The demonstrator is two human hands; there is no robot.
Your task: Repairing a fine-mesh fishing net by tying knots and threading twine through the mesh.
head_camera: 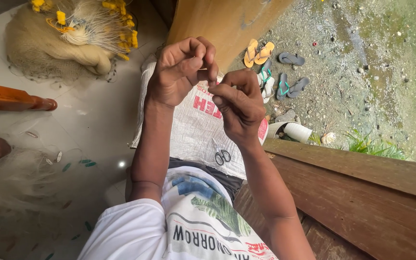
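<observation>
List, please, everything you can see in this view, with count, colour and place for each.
scissors: one pair, dark handles, on the woven sack
woven sack: one, white with red print, under the hands
fishing net heap: one, pale with yellow floats, top left
loose net: pale, left floor
flip-flops: several, orange, grey, green-strapped, outside on the gravel
wooden sill: brown, right
left hand: fingers pinched, raised at centre
right hand: fingers pinched, meeting the left
</observation>
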